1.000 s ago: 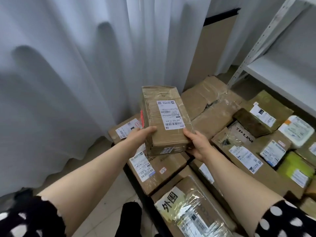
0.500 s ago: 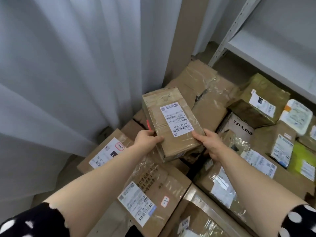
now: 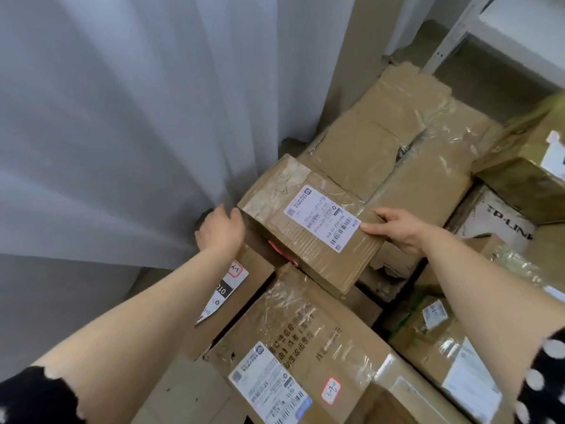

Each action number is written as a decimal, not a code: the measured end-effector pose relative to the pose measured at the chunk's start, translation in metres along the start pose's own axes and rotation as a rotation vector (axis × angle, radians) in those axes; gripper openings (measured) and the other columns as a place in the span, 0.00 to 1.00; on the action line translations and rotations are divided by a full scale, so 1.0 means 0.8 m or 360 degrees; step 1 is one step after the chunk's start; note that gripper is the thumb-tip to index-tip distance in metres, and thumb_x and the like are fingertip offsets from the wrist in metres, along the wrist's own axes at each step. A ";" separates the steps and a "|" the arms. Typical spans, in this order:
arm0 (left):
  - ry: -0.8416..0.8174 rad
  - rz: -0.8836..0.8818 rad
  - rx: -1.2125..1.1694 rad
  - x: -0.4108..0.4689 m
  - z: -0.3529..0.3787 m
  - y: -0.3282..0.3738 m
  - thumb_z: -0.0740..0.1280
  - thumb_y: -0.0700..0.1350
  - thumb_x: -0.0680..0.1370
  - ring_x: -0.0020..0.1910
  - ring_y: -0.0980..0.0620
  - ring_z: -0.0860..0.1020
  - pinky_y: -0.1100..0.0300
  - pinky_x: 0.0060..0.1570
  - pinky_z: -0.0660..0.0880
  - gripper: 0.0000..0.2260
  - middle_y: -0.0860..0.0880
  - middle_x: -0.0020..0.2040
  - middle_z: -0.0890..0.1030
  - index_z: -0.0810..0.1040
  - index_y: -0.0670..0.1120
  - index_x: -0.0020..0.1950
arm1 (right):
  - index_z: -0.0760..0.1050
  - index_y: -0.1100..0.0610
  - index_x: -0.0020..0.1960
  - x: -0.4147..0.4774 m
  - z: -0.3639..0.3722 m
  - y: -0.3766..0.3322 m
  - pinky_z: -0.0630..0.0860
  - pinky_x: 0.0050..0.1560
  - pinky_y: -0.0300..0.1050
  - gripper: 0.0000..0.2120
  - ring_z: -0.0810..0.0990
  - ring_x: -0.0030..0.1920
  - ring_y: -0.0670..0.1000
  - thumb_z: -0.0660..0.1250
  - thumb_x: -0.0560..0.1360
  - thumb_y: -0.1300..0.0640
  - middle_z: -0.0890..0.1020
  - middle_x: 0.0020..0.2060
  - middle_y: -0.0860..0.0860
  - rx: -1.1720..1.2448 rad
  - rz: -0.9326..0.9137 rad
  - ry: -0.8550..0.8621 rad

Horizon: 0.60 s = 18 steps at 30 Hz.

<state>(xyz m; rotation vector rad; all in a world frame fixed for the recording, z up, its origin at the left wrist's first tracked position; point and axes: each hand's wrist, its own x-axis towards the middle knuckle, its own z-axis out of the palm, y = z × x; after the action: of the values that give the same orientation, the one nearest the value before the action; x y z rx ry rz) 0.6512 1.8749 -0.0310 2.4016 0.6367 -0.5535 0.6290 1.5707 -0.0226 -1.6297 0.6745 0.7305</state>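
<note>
parcel [image 3: 308, 228] | left fingers [image 3: 235, 214] curl round left end | right fingers [image 3: 382, 213] pinch right edge

A taped cardboard parcel [image 3: 308, 255] with a white label is held over other boxes [image 3: 382, 142], the left hand [image 3: 221, 229] at its curtain-side [image 3: 122, 133] end, the right hand [image 3: 399, 229] pinching the opposite end.

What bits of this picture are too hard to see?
Head view: print on the parcel's shipping label, too small to read.
Head view: fingers of the left hand, hidden by the hand's own back; grip unclear.
Head view: boxes beneath the parcel, partly covered by it.
Head view: the olive box's sticker, cut off by the right edge.
</note>
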 end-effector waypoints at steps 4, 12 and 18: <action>-0.0115 0.0009 -0.0062 0.019 0.013 -0.007 0.53 0.52 0.81 0.64 0.40 0.71 0.43 0.67 0.62 0.19 0.42 0.65 0.75 0.69 0.44 0.67 | 0.73 0.61 0.63 0.025 0.006 0.001 0.78 0.45 0.35 0.18 0.79 0.44 0.47 0.65 0.75 0.70 0.81 0.46 0.52 0.0001 0.0055 -0.0024; -0.0292 0.0171 0.0007 0.039 0.023 -0.004 0.55 0.47 0.82 0.71 0.43 0.66 0.47 0.72 0.58 0.22 0.44 0.72 0.69 0.61 0.47 0.76 | 0.69 0.56 0.70 0.048 0.019 0.009 0.77 0.49 0.50 0.25 0.79 0.48 0.50 0.66 0.75 0.67 0.80 0.53 0.51 0.0051 0.0262 -0.0071; -0.0172 0.0256 0.0031 0.043 0.023 0.000 0.60 0.41 0.77 0.50 0.39 0.76 0.50 0.51 0.74 0.08 0.41 0.49 0.79 0.75 0.41 0.53 | 0.64 0.56 0.73 0.049 0.030 0.013 0.76 0.47 0.48 0.28 0.79 0.45 0.48 0.68 0.75 0.63 0.78 0.51 0.48 0.0072 0.0282 0.0002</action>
<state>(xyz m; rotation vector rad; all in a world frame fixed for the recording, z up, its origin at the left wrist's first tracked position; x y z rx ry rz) 0.6742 1.8737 -0.0624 2.3961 0.3893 -0.6177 0.6438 1.5914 -0.0623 -1.5426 0.8380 0.8360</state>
